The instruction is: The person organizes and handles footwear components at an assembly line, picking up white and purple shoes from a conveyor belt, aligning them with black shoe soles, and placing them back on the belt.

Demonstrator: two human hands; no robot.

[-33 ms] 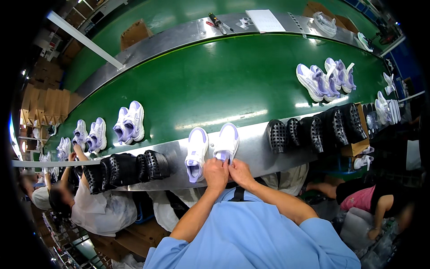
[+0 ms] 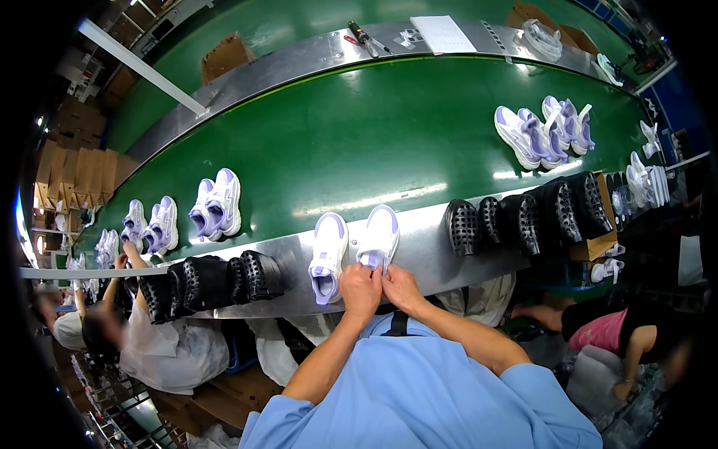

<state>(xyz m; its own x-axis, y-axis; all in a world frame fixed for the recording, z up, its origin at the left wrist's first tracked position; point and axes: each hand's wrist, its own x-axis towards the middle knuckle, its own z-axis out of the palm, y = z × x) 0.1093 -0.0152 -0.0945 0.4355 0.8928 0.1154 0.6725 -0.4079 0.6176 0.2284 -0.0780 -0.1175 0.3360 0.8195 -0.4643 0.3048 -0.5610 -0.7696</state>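
Beside the green belt [image 2: 336, 135], the worktop [image 2: 434, 266] is carrying a white shoe [image 2: 327, 247]; the left hand [image 2: 361, 290] and right hand [image 2: 402, 288] are grasping a second shoe [image 2: 380, 233] by its near end.

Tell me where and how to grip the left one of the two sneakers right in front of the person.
Probably best by the heel collar, from the near side: this white-and-lavender sneaker stands sole down, toe pointing away toward the green work surface, leaving its open ankle hole nearest the person.
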